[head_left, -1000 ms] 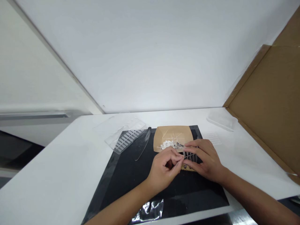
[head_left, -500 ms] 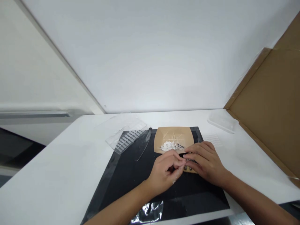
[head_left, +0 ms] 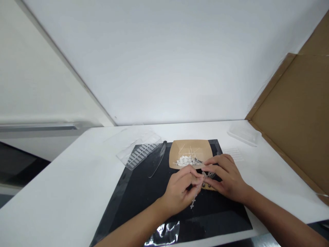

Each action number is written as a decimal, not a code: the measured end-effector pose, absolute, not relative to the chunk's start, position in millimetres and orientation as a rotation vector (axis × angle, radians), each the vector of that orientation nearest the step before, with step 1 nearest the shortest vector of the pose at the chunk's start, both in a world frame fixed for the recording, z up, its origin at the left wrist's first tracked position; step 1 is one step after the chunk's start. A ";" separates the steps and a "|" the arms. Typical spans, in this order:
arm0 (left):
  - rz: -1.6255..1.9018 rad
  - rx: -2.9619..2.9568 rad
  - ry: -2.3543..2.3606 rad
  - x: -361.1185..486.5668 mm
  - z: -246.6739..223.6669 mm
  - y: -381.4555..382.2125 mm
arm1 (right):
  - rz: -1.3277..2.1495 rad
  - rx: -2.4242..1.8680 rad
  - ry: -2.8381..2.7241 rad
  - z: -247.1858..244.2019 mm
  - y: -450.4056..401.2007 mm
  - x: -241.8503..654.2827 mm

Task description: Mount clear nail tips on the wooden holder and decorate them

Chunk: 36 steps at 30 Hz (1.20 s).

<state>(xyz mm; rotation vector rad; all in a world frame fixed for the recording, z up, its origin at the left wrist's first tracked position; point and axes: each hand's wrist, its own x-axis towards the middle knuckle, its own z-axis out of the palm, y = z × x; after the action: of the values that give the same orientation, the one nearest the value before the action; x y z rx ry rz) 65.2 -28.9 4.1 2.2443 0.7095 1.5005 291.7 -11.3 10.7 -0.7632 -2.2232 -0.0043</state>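
Black mat (head_left: pixel 138 202): near corner cut off at 7 o'clock. Tan tray (head_left: pixel 177 147) lies at 12 o'clock, front edge partly behind your fingers. Your right hand (head_left: pixel 226 176): fingers slightly spread; you cannot tell what they grip. Your left hand (head_left: pixel 181 188), at its 9 o'clock: thumb and forefinger pinching. Brown block (head_left: pixel 207 188), mostly hidden under right. Pinched translucent strip (head_left: pixel 192 206): tail hangs toward 7 o'clock, upper part obscured.

Single head-worn view, facing forward and down; hands (head_left: pixel 181 188) near, below centre; wall (head_left: pixel 164 61) above.
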 end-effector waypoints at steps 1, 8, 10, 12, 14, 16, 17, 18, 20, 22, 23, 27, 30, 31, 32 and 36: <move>1.500 2.261 0.698 64.8 3.2 -28.5 | 0.043 -0.768 -2.213 10.2 -11.3 291.5; 1.477 2.331 0.665 62.4 -3.8 -27.5 | 0.486 -0.781 -2.182 11.8 -12.7 292.6; 1.471 2.336 0.671 61.9 -4.3 -27.7 | 0.538 -0.798 -2.166 14.1 -13.7 293.3; 1.475 2.330 0.677 61.7 -4.1 -27.6 | 0.587 -0.814 -2.148 15.8 -14.4 293.9; 1.488 2.314 0.679 61.8 -3.4 -27.3 | 0.600 -0.819 -2.132 16.2 -14.5 294.3; 1.507 2.293 0.677 62.0 -2.4 -26.8 | 0.580 -0.824 -2.117 15.5 -14.2 294.4; 1.512 2.284 0.677 62.2 -1.9 -26.6 | 0.568 -0.826 -2.106 14.9 -13.9 294.5; 1.515 2.274 0.676 62.4 -1.3 -26.5 | 0.563 -0.831 -2.091 14.3 -13.7 294.5; 1.512 2.255 0.678 62.8 -0.3 -26.4 | 0.575 -0.849 -2.048 13.3 -13.4 294.2; 1.509 2.244 0.677 63.2 0.3 -26.6 | 0.582 -0.847 -2.016 12.7 -13.5 293.8; 1.509 2.241 0.676 63.3 0.5 -26.7 | 0.577 -0.833 -2.007 12.6 -13.6 293.4; 1.510 2.232 0.674 63.9 0.9 -27.4 | 0.536 -0.756 -1.991 13.0 -14.2 292.3; 1.510 2.204 0.677 64.0 1.1 -27.8 | 0.468 -0.750 -1.968 13.8 -14.4 292.1; 1.505 2.194 0.678 63.9 1.1 -27.9 | 0.431 -0.746 -1.975 14.1 -14.5 292.1; 1.497 2.184 0.680 63.8 1.1 -28.0 | 0.389 -0.741 -1.992 14.4 -14.6 292.0; 1.480 2.153 0.696 63.9 1.4 -27.6 | 0.234 -0.741 -2.060 15.6 -15.1 291.2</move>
<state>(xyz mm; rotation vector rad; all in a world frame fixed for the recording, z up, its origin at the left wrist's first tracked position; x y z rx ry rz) 63.9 -27.6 1.4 2.1528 0.6963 1.4798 291.2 -15.1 15.6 -0.7414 -2.0598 0.2345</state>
